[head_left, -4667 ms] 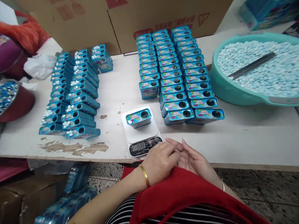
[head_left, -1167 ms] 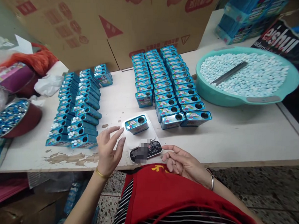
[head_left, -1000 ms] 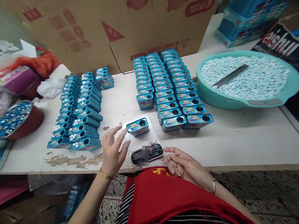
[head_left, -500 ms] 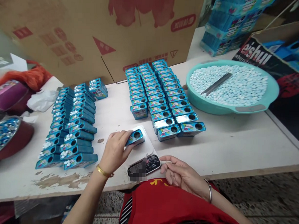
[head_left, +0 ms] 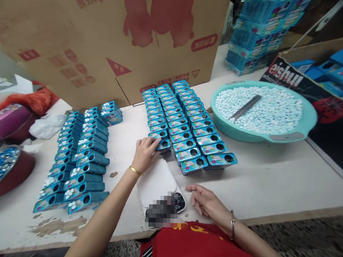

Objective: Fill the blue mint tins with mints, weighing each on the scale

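Observation:
My left hand [head_left: 146,153] is closed on a small blue tin [head_left: 164,144] with a round hole in its top. That tin is at the near end of the left column of the middle group of tins [head_left: 180,125]. Below my left hand lies a white digital scale [head_left: 157,180], its platform bare and its display blurred out. My right hand [head_left: 207,201] rests by the scale's right side near the table edge. Its fingers are loosely bent and apart, and nothing shows in them.
At left stand rows of blue tins [head_left: 93,169], many with white candies on top. A turquoise basin [head_left: 261,136] of pale candies holds a metal strip [head_left: 245,107]. Behind are a big carton [head_left: 101,36] and stacked blue packs [head_left: 256,37]. A red bowl [head_left: 23,172] sits far left.
My left hand has carried the tin off the scale, away from me, to the end of the left column in the middle group. My right hand stays near the scale.

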Demonstrator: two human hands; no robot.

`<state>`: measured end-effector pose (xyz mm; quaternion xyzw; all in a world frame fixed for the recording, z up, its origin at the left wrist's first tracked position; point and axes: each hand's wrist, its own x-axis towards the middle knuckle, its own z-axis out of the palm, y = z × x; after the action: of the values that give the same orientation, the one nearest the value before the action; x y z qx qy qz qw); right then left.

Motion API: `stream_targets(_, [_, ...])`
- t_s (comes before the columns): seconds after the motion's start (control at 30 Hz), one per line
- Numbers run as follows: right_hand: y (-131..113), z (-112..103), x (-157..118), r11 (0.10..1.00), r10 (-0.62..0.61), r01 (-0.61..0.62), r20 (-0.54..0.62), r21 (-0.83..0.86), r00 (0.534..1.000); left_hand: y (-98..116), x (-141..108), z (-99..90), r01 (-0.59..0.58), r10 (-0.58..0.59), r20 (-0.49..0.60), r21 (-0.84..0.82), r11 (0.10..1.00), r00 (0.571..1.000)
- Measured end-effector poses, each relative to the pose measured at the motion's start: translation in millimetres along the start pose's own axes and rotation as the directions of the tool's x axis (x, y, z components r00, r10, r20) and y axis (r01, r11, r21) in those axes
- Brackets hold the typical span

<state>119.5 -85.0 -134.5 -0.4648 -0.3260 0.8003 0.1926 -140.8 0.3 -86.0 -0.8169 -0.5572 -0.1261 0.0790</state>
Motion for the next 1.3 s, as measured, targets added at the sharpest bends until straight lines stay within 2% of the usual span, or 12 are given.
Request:
stream_targets(0.07, [4, 0, 10, 0.993, -0.019, 0.019, 0.001, -0.113, 1.000, -12, 1, -2.5, 0.029, -0.029, -0.066, 0.002, 1.000, 0.997])
stream_targets(0.13, [7, 3, 17, 0.976, -0.034, 0.042, 0.042, -0.216, 0.999, -37, 7, -10.1, 0.156, -0.150, -0.115, 0.041, 0.987, 0.982])
stream_targets(0.23, [5, 12, 21, 0.929, -0.058, 0.112, 0.162, -0.351, 0.985, -100, 22, -25.0, 0.471, -0.451, -0.141, 0.200, 0.859, 0.881])
stream_targets(0.3, [0, 21, 21, 0.901, -0.068, 0.154, 0.217, -0.407, 0.974, -147, 31, -31.6, 0.556, -0.534, -0.154, 0.241, 0.795, 0.831])
stream_targets(0.47, [-16, 55, 31, 0.867, -0.145, 0.262, 0.288, -0.424, 0.946, -234, 45, -25.9, 0.539, -0.538, -0.087, 0.284, 0.793, 0.838])
stream_targets(0.63, [-19, 92, 52, 0.838, -0.169, 0.332, 0.373, -0.433, 0.912, -259, 47, -16.2, 0.425, -0.451, -0.008, 0.345, 0.837, 0.893])
stream_targets(0.8, [-7, 104, 67, 0.845, -0.072, 0.253, 0.369, -0.471, 0.927, -249, 48, -27.2, 0.305, -0.362, 0.090, 0.377, 0.875, 0.928])
stream_targets(0.93, [4, 95, 67, 0.898, 0.010, 0.120, 0.294, -0.423, 0.956, -216, 36, -69.1, 0.245, -0.324, 0.143, 0.400, 0.883, 0.935])
stream_targets(1.03, [8, 85, 60, 0.945, 0.049, 0.030, 0.234, -0.324, 0.971, -164, 8, -112.5, 0.195, -0.297, 0.203, 0.409, 0.892, 0.933])
stream_targets(1.13, [12, 78, 50, 0.974, 0.076, -0.033, 0.187, -0.224, 0.979, -97, -28, -141.7, 0.096, -0.234, 0.369, 0.355, 0.930, 0.900])
stream_targets(1.23, [15, 74, 36, 0.993, 0.072, -0.055, 0.167, -0.102, 0.983, -38, -58, -143.2, 0.086, -0.197, 0.450, 0.254, 0.963, 0.871])
stream_targets(1.3, [17, 71, 25, 0.998, 0.059, -0.053, 0.171, -0.043, 0.983, -15, -71, -134.5, 0.097, -0.193, 0.456, 0.226, 0.969, 0.869])
